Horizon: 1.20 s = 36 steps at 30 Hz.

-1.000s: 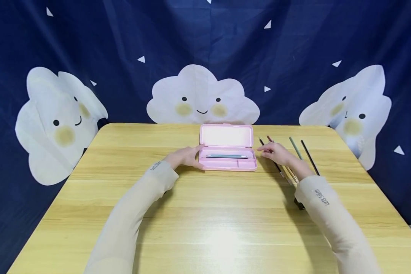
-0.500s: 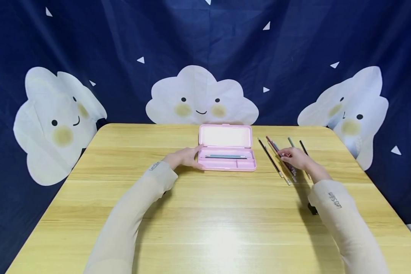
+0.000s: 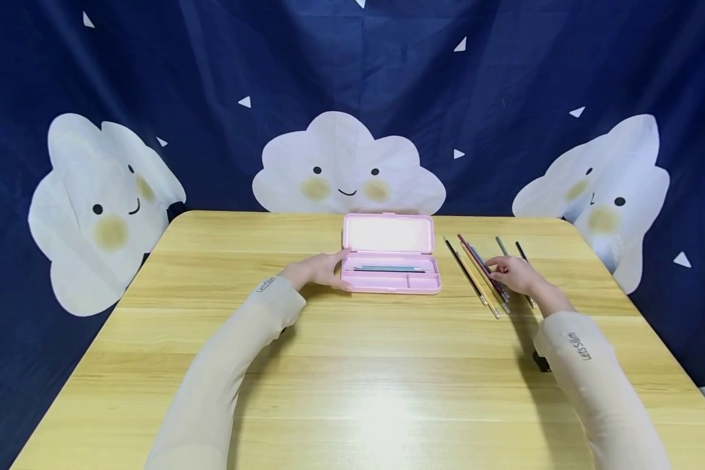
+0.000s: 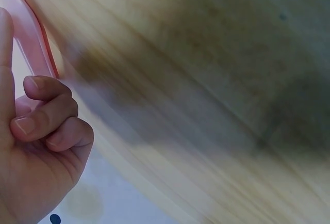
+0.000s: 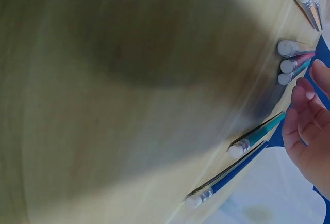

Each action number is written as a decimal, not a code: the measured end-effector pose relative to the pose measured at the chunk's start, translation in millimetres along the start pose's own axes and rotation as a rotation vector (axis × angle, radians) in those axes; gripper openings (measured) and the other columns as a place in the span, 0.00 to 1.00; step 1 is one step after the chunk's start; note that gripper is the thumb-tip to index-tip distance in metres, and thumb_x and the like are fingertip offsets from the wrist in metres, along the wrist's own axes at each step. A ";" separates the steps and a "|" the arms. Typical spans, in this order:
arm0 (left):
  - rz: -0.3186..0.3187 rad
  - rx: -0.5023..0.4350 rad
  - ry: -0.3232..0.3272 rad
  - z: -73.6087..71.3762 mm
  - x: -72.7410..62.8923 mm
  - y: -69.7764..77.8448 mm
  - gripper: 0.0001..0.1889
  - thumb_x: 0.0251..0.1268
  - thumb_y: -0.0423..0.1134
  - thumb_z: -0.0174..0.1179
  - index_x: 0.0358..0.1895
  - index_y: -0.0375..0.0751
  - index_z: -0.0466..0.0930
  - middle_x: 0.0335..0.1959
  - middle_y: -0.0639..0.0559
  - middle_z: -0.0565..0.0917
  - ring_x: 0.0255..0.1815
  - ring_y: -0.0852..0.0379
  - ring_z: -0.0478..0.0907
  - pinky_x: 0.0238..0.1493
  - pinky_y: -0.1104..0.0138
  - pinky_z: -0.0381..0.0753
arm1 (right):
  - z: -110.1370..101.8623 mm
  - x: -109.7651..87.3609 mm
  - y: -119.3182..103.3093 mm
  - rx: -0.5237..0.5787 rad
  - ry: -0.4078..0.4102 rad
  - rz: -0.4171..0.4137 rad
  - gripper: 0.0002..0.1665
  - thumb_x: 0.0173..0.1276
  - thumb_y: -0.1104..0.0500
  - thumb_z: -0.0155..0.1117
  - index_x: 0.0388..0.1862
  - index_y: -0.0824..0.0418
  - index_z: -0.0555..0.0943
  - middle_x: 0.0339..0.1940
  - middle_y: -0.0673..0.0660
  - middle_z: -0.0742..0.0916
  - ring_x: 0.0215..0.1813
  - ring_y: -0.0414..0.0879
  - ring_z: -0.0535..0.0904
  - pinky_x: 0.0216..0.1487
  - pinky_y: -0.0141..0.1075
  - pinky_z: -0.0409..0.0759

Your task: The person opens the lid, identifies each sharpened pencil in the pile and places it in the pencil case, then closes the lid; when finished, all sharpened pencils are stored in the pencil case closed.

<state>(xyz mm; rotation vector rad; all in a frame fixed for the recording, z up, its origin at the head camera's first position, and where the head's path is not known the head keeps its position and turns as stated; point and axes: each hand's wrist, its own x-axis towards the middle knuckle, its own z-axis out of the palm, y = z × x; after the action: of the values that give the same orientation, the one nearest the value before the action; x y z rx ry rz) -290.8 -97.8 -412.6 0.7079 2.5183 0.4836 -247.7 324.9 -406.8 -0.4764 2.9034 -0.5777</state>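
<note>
My left hand (image 3: pixel 317 269) grips the left end of an open pink pencil case (image 3: pixel 388 291), thumb at its front corner and index finger farther back. In the left wrist view the other fingers curl beside the case's pink edge (image 4: pixel 36 43). Blue and dark pencils (image 3: pixel 388 268) lie in the long compartment. To the right, my right hand (image 3: pixel 512 274) has its fingertips right at a teal pencil (image 3: pixel 478 256) beside a red pencil (image 3: pixel 483 267); I cannot tell whether they pinch it. In the right wrist view the bent fingers (image 5: pixel 296 126) are near the grouped white eraser ends (image 5: pixel 287 66).
Left of that group lie a black pencil (image 3: pixel 465 269) and a yellow pencil (image 3: pixel 489 301). A green pencil (image 3: pixel 501 245) and a dark pencil (image 3: pixel 521 251) run partly under the right hand. The wooden table (image 3: pixel 352 365) meets a dark blue cloud-print curtain (image 3: pixel 352 59) behind.
The right hand has moved right from beside the pencil case to the pencils, shifting only slightly in the last half second. The left hand stays on the case.
</note>
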 end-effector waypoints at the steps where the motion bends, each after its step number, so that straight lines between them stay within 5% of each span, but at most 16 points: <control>1: 0.002 0.000 -0.001 -0.1 0.2 -0.1 0.54 0.51 0.58 0.63 0.73 0.44 0.36 0.70 0.36 0.54 0.69 0.45 0.53 0.68 0.58 0.52 | 0.1 -0.2 0.8 -0.006 0.001 0.000 0.20 0.64 0.67 0.55 0.52 0.76 0.72 0.28 0.60 0.80 0.33 0.51 0.75 0.39 0.50 0.72; 18: 0.001 -0.004 -0.006 0.1 3.1 -1.1 0.55 0.50 0.58 0.63 0.73 0.46 0.35 0.71 0.39 0.52 0.70 0.46 0.51 0.69 0.58 0.50 | -0.4 0.8 -1.8 0.054 -0.089 0.086 0.23 0.63 0.66 0.55 0.53 0.79 0.66 0.35 0.71 0.80 0.39 0.60 0.76 0.40 0.50 0.73; 36: -0.020 0.044 -0.017 -2.0 1.9 1.9 0.54 0.50 0.59 0.63 0.73 0.48 0.36 0.70 0.38 0.55 0.69 0.46 0.55 0.68 0.58 0.53 | 0.9 2.5 -6.2 0.185 -0.070 0.072 0.22 0.65 0.68 0.53 0.55 0.77 0.64 0.30 0.63 0.78 0.30 0.48 0.73 0.31 0.39 0.71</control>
<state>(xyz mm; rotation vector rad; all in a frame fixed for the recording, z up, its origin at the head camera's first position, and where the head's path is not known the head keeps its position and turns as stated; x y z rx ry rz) -292.6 -95.6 -410.8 0.6993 2.5244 0.4146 -248.2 318.3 -405.3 -0.3580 2.7543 -0.7923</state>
